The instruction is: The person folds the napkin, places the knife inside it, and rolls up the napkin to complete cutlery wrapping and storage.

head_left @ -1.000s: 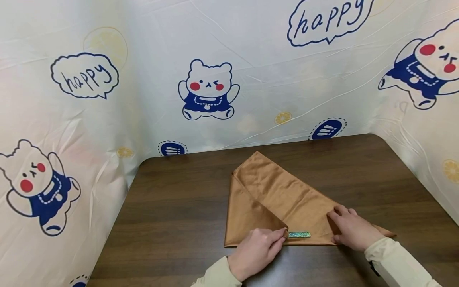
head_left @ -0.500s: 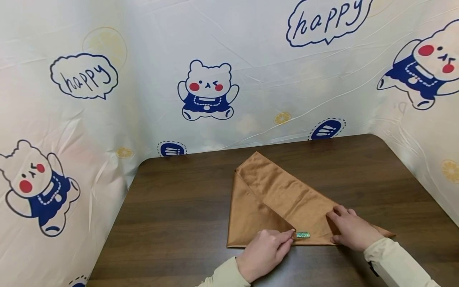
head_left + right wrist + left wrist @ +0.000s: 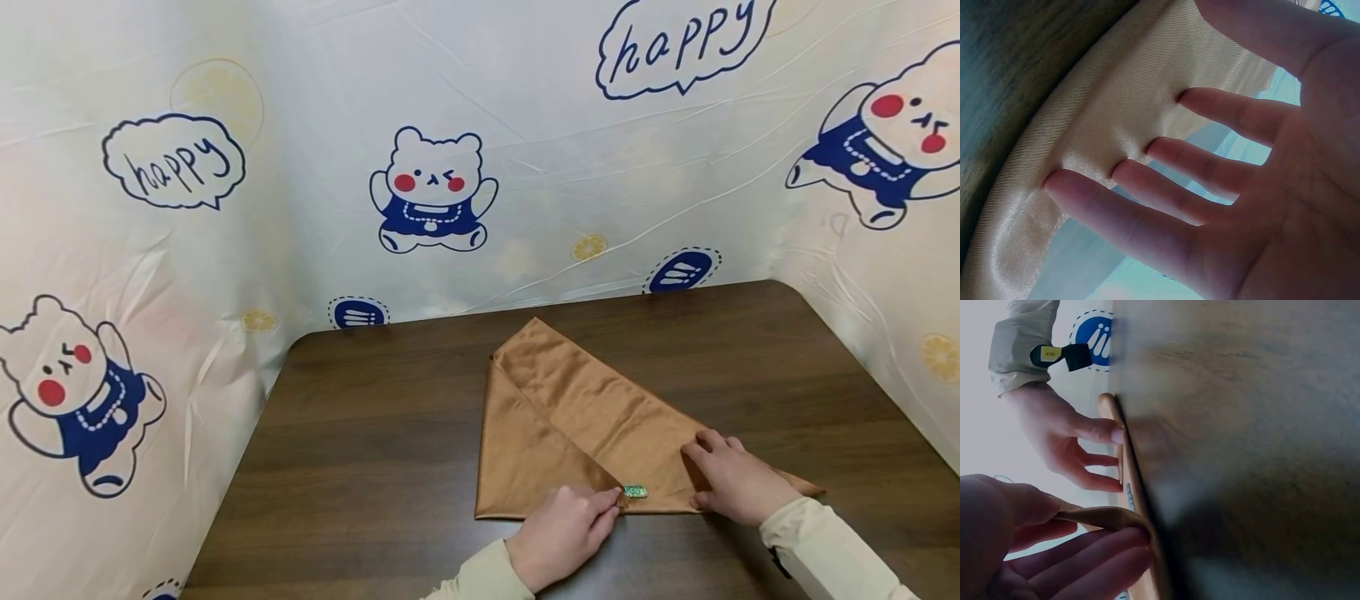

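Note:
A folded brown satin cloth [image 3: 592, 400] lies on the table, its left part turned over as a flap [image 3: 536, 458]. In the head view, my left hand [image 3: 566, 533] pinches the tip of that flap between thumb and finger near the front edge. The left wrist view shows a fold of cloth [image 3: 1107, 517] running between the thumb and fingers. Just right of the pinched tip, a short glittery green strip [image 3: 636, 492] shows on the cloth, partly covered by the flap. My right hand [image 3: 738, 479] presses spread fingertips [image 3: 1079, 190] onto the cloth's right side.
The dark brown wooden table [image 3: 360, 433] extends around the cloth. Behind and at both sides hangs a pale curtain [image 3: 540, 192] printed with bears and the word "happy". A black strap device [image 3: 1079, 356] with a yellow label sits at the right sleeve.
My left hand has moved a little to the right with the flap's tip, and more of the green strip is now covered. The right hand stays in place.

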Tool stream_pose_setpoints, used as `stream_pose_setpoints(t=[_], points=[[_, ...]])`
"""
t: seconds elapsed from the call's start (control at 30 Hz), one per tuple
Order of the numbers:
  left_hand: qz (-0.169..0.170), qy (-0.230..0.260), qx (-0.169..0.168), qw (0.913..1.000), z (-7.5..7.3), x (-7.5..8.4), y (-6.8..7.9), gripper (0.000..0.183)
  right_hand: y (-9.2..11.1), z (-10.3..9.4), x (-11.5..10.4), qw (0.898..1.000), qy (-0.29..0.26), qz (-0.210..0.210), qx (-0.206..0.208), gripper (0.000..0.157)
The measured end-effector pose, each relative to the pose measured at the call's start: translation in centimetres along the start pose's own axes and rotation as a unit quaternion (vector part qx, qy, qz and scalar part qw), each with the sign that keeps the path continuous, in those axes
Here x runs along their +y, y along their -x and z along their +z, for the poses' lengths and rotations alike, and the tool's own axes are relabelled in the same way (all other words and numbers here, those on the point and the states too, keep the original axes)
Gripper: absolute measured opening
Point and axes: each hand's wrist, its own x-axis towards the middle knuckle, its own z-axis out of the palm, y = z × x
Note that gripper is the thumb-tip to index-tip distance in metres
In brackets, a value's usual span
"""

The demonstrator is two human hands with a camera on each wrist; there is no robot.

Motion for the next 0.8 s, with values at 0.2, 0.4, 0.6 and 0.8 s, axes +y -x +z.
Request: stream_pose_setpoints(t=[0.2, 0.4, 0.6, 0.8], points=[[0.005, -0.052, -0.016, 0.9985, 0.4, 0.1, -0.1, 0.016, 0.0, 0.0, 0.0, 1.0, -0.001, -0.007, 0.005, 0.056], [0.005, -0.062, -0.047, 0.9969, 0.6, -0.1, -0.1, 0.01, 0.0, 0.1, 0.0, 1.0, 0.001, -0.013, 0.013, 0.056], [0.022, -0.042, -0.051, 0.9976, 0.4, -0.7, 0.4, 0.003, -0.1, 0.0, 0.0, 1.0, 0.002, -0.009, 0.002, 0.056], [0.001, -0.108, 0.004, 0.9941, -1.4, -2.3, 2.3, 0.012, 0.0, 0.1, 0.2, 1.0, -0.007, -0.005, -0.004, 0.056]])
